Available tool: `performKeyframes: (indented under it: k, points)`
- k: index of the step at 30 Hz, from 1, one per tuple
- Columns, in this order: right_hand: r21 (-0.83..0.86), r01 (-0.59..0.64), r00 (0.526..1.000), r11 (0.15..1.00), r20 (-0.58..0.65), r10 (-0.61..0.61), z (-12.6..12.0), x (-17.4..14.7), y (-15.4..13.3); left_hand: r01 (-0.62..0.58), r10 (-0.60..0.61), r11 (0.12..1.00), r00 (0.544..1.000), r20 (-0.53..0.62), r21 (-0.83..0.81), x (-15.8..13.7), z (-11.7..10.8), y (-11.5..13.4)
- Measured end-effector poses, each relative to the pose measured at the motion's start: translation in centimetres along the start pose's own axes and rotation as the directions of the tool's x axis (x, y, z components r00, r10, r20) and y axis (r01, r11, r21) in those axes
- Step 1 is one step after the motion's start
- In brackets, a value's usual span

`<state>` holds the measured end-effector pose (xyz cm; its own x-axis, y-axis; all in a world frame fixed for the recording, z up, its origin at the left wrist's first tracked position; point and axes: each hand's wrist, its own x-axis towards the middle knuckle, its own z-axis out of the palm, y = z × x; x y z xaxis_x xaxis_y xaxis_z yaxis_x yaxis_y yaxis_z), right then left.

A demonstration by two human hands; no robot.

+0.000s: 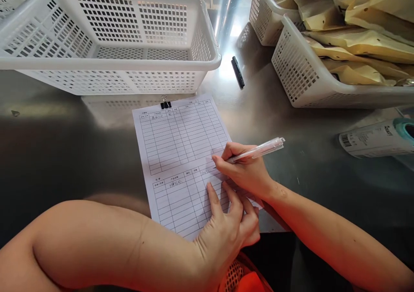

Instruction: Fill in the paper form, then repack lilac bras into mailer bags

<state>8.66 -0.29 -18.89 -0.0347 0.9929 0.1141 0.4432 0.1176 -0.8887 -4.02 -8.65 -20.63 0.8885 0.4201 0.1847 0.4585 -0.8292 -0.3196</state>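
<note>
My right hand [246, 167] is closed around a clear pen [263, 149], its tip down by the lower table of a printed form [181, 143]. Handwriting shows in a few of the form's boxes. Flat on the lower part of the sheet lies my left hand [228, 221], fingers spread and touching the paper. A black binder clip [165, 104] grips the form's top edge. My hands hide the sheet's lower right part.
A white plastic basket [106, 63] stands behind the form on the metal table [80, 154]. A black marker [238, 72] lies right of it. Another white basket [293, 67] at the right holds several yellowish packages [362, 42]. A label roll [371, 139] lies at the right edge.
</note>
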Motion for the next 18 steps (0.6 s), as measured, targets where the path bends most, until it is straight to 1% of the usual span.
performKeyframes:
  k: [15, 18]
  points:
    - [-0.077, 0.050, 0.998, 0.996, 0.039, -0.047, 0.11, -0.14, -0.06, 0.000, 0.000, 1.000, 1.000, -0.017, -0.001, -0.10, 0.00, -0.06]
    - [-0.090, 0.054, 0.998, 0.994, 0.029, -0.052, 0.15, -0.14, -0.11, -0.001, 0.001, 1.000, 1.000, -0.012, 0.001, -0.07, 0.01, -0.12]
